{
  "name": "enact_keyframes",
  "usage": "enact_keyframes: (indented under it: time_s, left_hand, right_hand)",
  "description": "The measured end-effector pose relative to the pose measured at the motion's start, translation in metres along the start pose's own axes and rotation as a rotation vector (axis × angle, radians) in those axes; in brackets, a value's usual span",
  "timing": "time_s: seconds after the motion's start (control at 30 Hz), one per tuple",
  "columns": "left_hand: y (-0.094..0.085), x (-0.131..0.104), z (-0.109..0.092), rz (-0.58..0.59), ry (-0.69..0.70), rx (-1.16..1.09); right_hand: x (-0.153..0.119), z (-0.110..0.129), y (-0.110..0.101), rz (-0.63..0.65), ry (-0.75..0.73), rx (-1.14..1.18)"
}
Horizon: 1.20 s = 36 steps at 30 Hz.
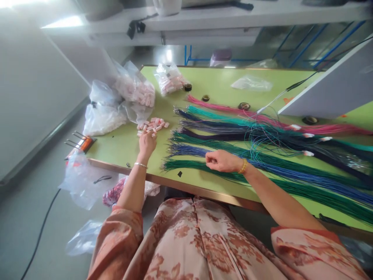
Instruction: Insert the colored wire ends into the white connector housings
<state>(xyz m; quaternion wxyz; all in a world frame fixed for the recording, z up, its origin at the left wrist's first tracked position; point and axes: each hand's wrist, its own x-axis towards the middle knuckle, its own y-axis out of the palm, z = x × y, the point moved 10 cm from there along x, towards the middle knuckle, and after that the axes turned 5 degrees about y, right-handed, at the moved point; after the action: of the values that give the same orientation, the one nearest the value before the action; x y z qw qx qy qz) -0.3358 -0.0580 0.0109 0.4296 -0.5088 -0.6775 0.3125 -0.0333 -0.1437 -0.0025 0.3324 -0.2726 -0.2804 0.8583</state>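
Observation:
My left hand [147, 142] is at the near edge of a loose pile of small white-and-pink plastic connector housings [157, 123]. Its fingers are bent together on one of the housings, with the tips partly hidden. Over the blue wire bundle [189, 150] is my right hand [222, 160], curled closed; what it holds, if anything, is hidden. Just below it runs a green wire bundle [186, 165]. Bare metal terminals show at the wires' left ends. Several wires farther right end in white connectors [308, 153].
Plastic bags of connectors [171, 82] stand at the back left, beside black tape rolls [206, 98]. Pink wires [221, 105] lie behind the dark bundles. An orange holder with upright metal pins [84, 144] sits at the left corner. A shelf [204, 23] spans above the table.

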Motion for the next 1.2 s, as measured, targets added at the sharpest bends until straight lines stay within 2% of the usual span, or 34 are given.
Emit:
enact_keyframes:
  time_s: [0.2,0.3,0.37,0.43,0.53,0.63,0.77,0.87,0.97,1.1,1.2]
  left_hand:
    - [0.007,-0.005,-0.007,0.034,0.13,0.048]
    - [-0.008,-0.011,-0.008,-0.055,0.126,-0.099]
    - [-0.021,-0.017,-0.004,-0.142,0.062,-0.293]
    - [-0.025,-0.026,-0.001,-0.168,-0.028,-0.529]
    - [-0.014,-0.044,-0.003,-0.06,-0.188,-0.832]
    - [-0.003,-0.065,-0.008,0.009,-0.302,-1.04]
    - [0.008,-0.088,-0.006,0.014,-0.454,-1.237]
    - [0.013,-0.099,-0.007,0.016,-0.537,-1.386]
    - [0.016,-0.107,-0.016,0.059,-0.558,-1.54]
    - [0.022,-0.117,-0.033,0.171,-0.529,-1.626]
    - [0.027,-0.125,-0.039,0.186,-0.541,-1.64]
  right_hand:
    - [-0.008,-0.013,-0.024,0.018,0.022,0.194]
    - [-0.007,-0.004,-0.03,-0.018,0.001,0.223]
    - [0.001,0.004,-0.026,-0.031,0.006,0.123]
    - [0.012,0.015,-0.011,0.036,0.002,-0.003]
    - [0.024,0.035,0.011,0.121,-0.071,-0.137]
    - [0.022,0.055,0.013,0.14,-0.18,-0.181]
    - [0.006,0.056,-0.017,0.134,-0.136,-0.144]
    - [0.0,0.057,-0.043,0.088,-0.11,0.031]
    - [0.01,0.068,-0.053,-0.018,-0.108,0.223]
    - [0.042,0.095,-0.03,-0.048,-0.13,0.298]
    - [0.067,0.114,-0.01,-0.049,-0.143,0.399]
